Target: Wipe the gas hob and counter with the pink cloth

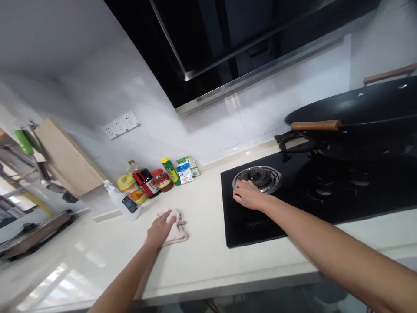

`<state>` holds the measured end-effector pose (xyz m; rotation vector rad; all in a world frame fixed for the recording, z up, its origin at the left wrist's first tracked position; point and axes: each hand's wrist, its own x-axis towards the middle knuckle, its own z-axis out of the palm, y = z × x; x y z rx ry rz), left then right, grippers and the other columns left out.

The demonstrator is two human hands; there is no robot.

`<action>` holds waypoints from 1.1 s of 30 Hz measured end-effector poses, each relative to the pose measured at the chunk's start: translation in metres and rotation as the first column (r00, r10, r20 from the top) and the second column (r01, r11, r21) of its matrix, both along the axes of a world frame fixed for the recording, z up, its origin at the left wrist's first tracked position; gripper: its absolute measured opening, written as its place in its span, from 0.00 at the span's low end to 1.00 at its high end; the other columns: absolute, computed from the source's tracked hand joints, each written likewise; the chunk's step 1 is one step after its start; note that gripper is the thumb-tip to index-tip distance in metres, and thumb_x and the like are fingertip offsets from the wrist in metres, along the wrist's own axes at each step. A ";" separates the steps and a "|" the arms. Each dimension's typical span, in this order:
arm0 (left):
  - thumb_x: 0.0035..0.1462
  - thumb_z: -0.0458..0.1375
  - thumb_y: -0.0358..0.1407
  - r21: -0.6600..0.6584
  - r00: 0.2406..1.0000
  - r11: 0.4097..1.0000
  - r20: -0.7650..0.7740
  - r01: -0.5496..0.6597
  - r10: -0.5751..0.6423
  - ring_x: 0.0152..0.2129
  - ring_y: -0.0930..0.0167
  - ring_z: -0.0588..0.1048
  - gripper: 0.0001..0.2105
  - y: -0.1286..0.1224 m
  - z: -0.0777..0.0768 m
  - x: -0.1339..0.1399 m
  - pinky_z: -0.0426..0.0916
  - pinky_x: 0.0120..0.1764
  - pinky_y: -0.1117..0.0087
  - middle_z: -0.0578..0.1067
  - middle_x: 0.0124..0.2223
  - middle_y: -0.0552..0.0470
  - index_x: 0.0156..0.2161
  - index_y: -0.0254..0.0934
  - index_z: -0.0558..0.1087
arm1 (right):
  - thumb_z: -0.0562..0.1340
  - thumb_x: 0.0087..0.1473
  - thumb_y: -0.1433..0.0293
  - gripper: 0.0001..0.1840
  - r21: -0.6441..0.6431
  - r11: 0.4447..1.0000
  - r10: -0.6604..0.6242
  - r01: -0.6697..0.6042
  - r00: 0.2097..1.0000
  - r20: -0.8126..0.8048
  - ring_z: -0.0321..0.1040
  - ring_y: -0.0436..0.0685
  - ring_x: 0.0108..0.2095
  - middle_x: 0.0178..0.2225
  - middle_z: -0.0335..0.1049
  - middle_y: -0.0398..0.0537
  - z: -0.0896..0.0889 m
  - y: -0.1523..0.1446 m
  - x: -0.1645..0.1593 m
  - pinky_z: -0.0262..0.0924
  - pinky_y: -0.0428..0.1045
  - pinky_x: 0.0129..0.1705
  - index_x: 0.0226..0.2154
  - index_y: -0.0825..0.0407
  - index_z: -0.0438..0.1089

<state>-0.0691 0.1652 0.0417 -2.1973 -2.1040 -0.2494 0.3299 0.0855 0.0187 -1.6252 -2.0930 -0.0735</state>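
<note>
On the white counter, my left hand [159, 229] is closed over a pale pink cloth [177, 230], which lies crumpled under and beside the fingers. My right hand [249, 194] reaches over the black glass gas stove [241, 226]. Its fingers curl down at the near left rim of the round steel-ringed burner [273, 180]. Whatever those fingertips may hold is hidden from me. The burner has no pan support on it.
A large black wok [355, 104] with wooden handles sits at the stove's right. Along the wall stand a spray bottle [125, 202], a yellow jug [132, 189], a dark sauce bottle [146, 180], a red-lidded jar [163, 180] and seasoning packs [185, 172]. A black range hood [234, 43] hangs overhead.
</note>
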 end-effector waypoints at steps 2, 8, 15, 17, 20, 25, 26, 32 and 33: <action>0.65 0.45 0.51 0.008 1.000 1.000 -0.008 0.030 -0.030 0.64 0.57 0.65 0.27 -0.024 -0.004 -0.008 0.62 0.61 0.52 0.66 0.67 0.53 0.67 0.50 0.63 | 0.57 0.64 0.66 0.13 -0.014 1.000 -0.001 0.001 1.000 -0.005 0.63 0.63 0.49 0.47 0.70 0.54 -0.002 -0.002 -0.002 0.53 0.56 0.51 0.38 0.50 0.76; 0.64 0.49 0.48 0.071 0.966 0.963 -0.002 0.259 -0.259 0.66 0.62 0.62 0.25 -0.095 -0.015 -0.018 0.58 0.66 0.57 0.67 0.67 0.60 0.65 0.51 0.66 | 0.59 0.62 0.66 0.11 -0.046 0.999 -0.004 0.004 1.000 0.000 0.63 0.65 0.50 0.48 0.70 0.57 -0.005 -0.009 -0.009 0.52 0.58 0.54 0.42 0.52 0.75; 0.63 0.49 0.49 0.014 0.946 0.946 0.012 0.324 -0.324 0.67 0.63 0.59 0.27 -0.116 -0.014 -0.005 0.53 0.68 0.56 0.63 0.68 0.61 0.66 0.52 0.64 | 0.55 0.65 0.59 0.21 -0.078 0.997 -0.030 0.030 1.000 0.007 0.61 0.66 0.56 0.54 0.67 0.59 -0.007 -0.010 -0.015 0.48 0.60 0.61 0.53 0.52 0.72; 0.64 0.49 0.48 0.001 0.946 0.946 0.013 0.325 -0.325 0.68 0.63 0.58 0.27 -0.108 -0.012 0.003 0.52 0.69 0.56 0.63 0.69 0.61 0.67 0.51 0.63 | 0.52 0.67 0.57 0.24 -0.122 0.992 -0.017 0.019 1.000 0.018 0.59 0.67 0.59 0.57 0.66 0.59 -0.008 -0.010 -0.017 0.43 0.62 0.64 0.55 0.51 0.71; 0.64 0.49 0.48 -0.005 0.953 0.953 0.018 0.304 -0.304 0.67 0.61 0.58 0.26 -0.087 -0.011 0.019 0.52 0.68 0.55 0.63 0.69 0.60 0.66 0.52 0.64 | 0.49 0.68 0.54 0.26 -0.176 0.984 -0.009 0.009 1.000 0.003 0.57 0.68 0.62 0.58 0.66 0.60 -0.008 -0.010 -0.019 0.37 0.65 0.67 0.55 0.50 0.72; 0.65 0.48 0.50 -0.028 0.969 0.968 0.006 0.248 -0.248 0.67 0.57 0.58 0.27 -0.035 -0.010 0.063 0.54 0.66 0.50 0.62 0.70 0.58 0.67 0.52 0.62 | 0.51 0.67 0.53 0.27 -0.137 0.990 -0.022 0.022 1.000 0.002 0.58 0.69 0.62 0.57 0.67 0.63 -0.006 -0.008 -0.023 0.40 0.65 0.66 0.54 0.53 0.72; 0.66 0.48 0.50 -0.029 0.970 0.969 0.002 0.245 -0.245 0.67 0.56 0.58 0.27 -0.025 -0.010 0.074 0.54 0.66 0.49 0.61 0.70 0.57 0.67 0.52 0.61 | 0.51 0.67 0.54 0.27 -0.132 0.991 -0.025 0.027 1.000 0.019 0.60 0.69 0.60 0.56 0.67 0.64 -0.005 -0.008 -0.024 0.42 0.65 0.65 0.53 0.54 0.72; 0.66 0.47 0.51 0.008 0.968 0.967 0.004 0.253 -0.253 0.65 0.55 0.61 0.27 0.022 -0.007 0.141 0.56 0.64 0.47 0.63 0.69 0.54 0.66 0.49 0.63 | 0.48 0.68 0.54 0.27 -0.105 0.993 -0.032 0.045 0.992 0.122 0.61 0.69 0.57 0.54 0.67 0.62 0.002 -0.008 -0.024 0.47 0.61 0.61 0.52 0.54 0.71; 0.66 0.47 0.51 0.015 0.967 0.967 0.004 0.256 -0.256 0.64 0.54 0.62 0.26 0.027 -0.007 0.151 0.57 0.64 0.47 0.63 0.69 0.54 0.66 0.49 0.63 | 0.48 0.69 0.54 0.27 -0.099 0.994 -0.031 0.044 0.991 0.130 0.62 0.69 0.56 0.53 0.67 0.62 0.003 -0.007 -0.023 0.48 0.61 0.60 0.52 0.54 0.71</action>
